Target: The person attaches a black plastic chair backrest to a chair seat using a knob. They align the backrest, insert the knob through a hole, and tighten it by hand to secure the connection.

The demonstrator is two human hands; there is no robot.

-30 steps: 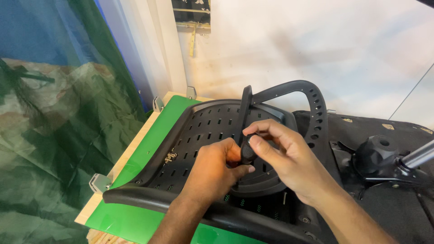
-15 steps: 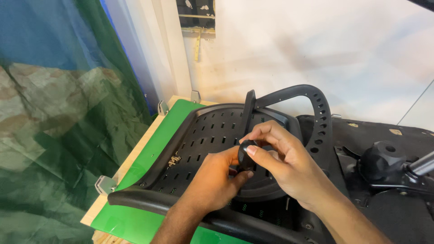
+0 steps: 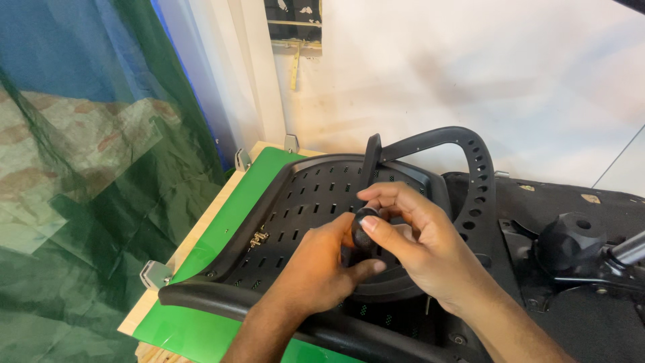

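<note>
A: Do you see any sign or label here?

B: Yes. One dark rectangular sign [image 3: 293,19] hangs on the white wall, far above the fingers [image 3: 390,196] and a little to their left. It carries pale marks, and the top edge of the view cuts it.

A: Something else?

B: A small tan label [image 3: 591,198] lies well to the right of the fingers, on a black surface. I see no packages and no screens.

Green-topped bench [image 3: 222,222] (black chair back [image 3: 295,202])
</note>
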